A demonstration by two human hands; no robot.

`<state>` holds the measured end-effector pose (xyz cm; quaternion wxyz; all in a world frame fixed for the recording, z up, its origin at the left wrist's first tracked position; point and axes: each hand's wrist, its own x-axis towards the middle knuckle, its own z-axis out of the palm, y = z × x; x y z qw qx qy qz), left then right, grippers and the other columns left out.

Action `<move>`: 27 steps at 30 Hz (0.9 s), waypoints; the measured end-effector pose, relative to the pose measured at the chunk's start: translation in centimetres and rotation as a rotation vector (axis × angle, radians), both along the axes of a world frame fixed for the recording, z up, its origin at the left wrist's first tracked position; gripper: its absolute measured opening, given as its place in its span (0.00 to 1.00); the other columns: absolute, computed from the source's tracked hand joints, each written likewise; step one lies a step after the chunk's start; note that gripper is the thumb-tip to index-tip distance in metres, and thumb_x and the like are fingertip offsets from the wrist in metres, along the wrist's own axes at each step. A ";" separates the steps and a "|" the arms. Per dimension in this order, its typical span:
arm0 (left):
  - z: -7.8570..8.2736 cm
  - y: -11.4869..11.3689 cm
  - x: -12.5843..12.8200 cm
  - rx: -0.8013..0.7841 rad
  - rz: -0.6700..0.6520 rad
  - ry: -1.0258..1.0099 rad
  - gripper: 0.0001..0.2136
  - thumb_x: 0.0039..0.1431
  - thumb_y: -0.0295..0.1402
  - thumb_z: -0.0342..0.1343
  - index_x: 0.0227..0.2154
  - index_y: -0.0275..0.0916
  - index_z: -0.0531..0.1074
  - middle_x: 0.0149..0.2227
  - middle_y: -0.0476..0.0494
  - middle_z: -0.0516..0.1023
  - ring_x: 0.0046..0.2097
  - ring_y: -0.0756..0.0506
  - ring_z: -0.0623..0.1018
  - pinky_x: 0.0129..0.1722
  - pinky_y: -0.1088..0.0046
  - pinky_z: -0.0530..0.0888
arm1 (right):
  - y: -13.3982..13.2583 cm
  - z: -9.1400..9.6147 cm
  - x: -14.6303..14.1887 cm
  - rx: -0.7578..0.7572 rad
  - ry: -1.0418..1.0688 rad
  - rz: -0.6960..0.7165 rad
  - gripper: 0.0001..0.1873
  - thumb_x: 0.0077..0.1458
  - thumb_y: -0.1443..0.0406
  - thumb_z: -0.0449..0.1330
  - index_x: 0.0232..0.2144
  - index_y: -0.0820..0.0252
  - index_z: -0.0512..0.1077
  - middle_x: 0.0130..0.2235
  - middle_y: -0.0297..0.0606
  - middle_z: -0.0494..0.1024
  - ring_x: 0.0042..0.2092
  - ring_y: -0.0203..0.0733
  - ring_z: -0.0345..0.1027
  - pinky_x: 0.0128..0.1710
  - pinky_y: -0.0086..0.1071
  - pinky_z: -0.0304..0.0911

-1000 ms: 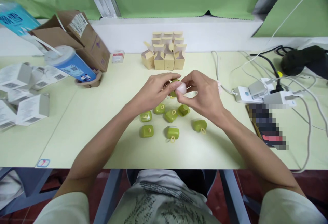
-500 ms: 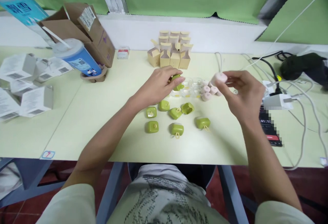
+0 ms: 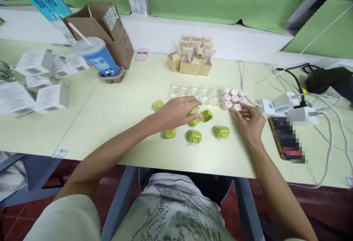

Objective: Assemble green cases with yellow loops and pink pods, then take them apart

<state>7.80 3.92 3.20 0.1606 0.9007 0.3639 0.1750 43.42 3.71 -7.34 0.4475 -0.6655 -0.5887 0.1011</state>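
Observation:
My left hand (image 3: 178, 113) is closed over a small glossy green case (image 3: 195, 111), partly hidden under its fingers. Just below lies another green case (image 3: 194, 122), beside an opened green shell (image 3: 207, 115). My right hand (image 3: 251, 122) pinches a small pale pink round piece (image 3: 236, 107) at the near edge of a cluster of similar pieces (image 3: 234, 98) on the table. Closer to me rest two green cases with yellow loops, one case (image 3: 194, 137) in the middle and one case (image 3: 222, 132) to the right. A clear moulded tray (image 3: 190, 89) stretches behind my left hand.
Small open yellowish boxes (image 3: 194, 60) stand by the wall. At the left are a blue cup (image 3: 97, 57), a cardboard box (image 3: 118, 37) and white cartons (image 3: 52, 97). A phone (image 3: 284, 138), chargers and white cables lie at the right.
My right hand has lowered the pink piece from the air to the cluster's edge. My left hand has come nearer to me with the green case, away from the clear tray. The view has shifted slightly.

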 end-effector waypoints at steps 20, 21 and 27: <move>-5.0 -1.2 -4.5 0.115 -0.122 -0.177 0.18 0.85 0.42 0.51 0.61 0.39 0.81 0.58 0.36 0.88 0.60 0.40 0.85 0.62 0.57 0.81 | 0.5 -0.4 -0.2 0.015 0.058 0.006 0.20 0.57 0.53 0.73 0.46 0.54 0.76 0.46 0.43 0.87 0.37 0.44 0.79 0.36 0.40 0.75; -4.4 -1.0 -5.1 0.114 -0.095 -0.154 0.17 0.84 0.39 0.51 0.60 0.39 0.82 0.57 0.37 0.88 0.59 0.40 0.85 0.61 0.57 0.82 | 0.4 -0.4 -0.2 0.023 0.051 -0.008 0.20 0.57 0.52 0.72 0.46 0.54 0.75 0.47 0.43 0.86 0.36 0.43 0.78 0.35 0.39 0.74; -2.0 -0.9 -8.2 0.043 -0.082 0.179 0.22 0.74 0.24 0.52 0.64 0.43 0.81 0.62 0.42 0.85 0.60 0.38 0.78 0.56 0.59 0.81 | -0.6 0.2 -0.7 0.150 0.015 -0.096 0.09 0.66 0.56 0.63 0.42 0.54 0.75 0.47 0.44 0.84 0.38 0.42 0.75 0.31 0.35 0.67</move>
